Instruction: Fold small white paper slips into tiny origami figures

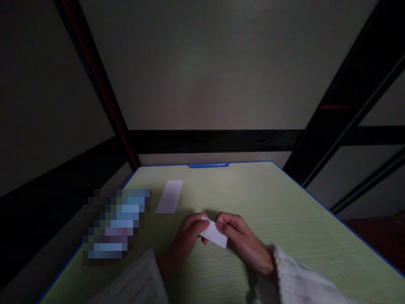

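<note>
A small piece of white paper is held between my two hands, a little above the table. My left hand pinches its upper left end, thumb on top and fingers curled beneath. At the upper right edge, my right hand grips it between the thumb and the bent fingers. One corner of the paper points down and toward me. Beyond my left hand, a larger sheet of white paper lies flat on the table, touched by neither hand.
The pale wood-grain table has a blue edge and a blue handle-like strip on its far side. At the left lies a pixelated item that I cannot make out. A light wall panel with dark bands stands behind the table.
</note>
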Demonstrator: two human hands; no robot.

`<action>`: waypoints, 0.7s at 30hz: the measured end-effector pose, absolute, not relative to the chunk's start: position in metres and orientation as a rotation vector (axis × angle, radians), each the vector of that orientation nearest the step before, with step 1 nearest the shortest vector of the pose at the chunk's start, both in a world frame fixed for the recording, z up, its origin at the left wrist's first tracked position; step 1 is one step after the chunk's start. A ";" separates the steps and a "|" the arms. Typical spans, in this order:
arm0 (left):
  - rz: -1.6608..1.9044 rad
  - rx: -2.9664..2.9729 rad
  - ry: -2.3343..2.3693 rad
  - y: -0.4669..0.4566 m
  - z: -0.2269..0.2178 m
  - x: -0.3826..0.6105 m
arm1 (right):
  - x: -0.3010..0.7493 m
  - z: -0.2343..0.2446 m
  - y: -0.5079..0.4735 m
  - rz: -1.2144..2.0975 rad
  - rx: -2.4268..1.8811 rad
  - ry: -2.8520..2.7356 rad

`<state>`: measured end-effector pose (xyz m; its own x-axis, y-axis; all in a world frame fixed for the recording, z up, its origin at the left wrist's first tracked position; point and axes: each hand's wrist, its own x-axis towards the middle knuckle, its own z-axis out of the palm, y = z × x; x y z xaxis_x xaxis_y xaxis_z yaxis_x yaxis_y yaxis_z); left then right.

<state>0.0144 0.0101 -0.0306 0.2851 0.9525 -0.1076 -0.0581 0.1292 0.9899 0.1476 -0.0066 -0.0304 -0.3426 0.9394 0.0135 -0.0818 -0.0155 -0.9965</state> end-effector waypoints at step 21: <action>1.226 1.070 1.213 0.008 -0.031 0.008 | 0.143 -0.032 -0.005 1.565 -0.689 -1.102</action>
<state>0.0083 0.0083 -0.0306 -0.0418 0.9962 -0.0764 -0.0872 0.0725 0.9936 0.1425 -0.0053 -0.0321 -0.2812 0.9536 0.1077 -0.4225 -0.0222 -0.9061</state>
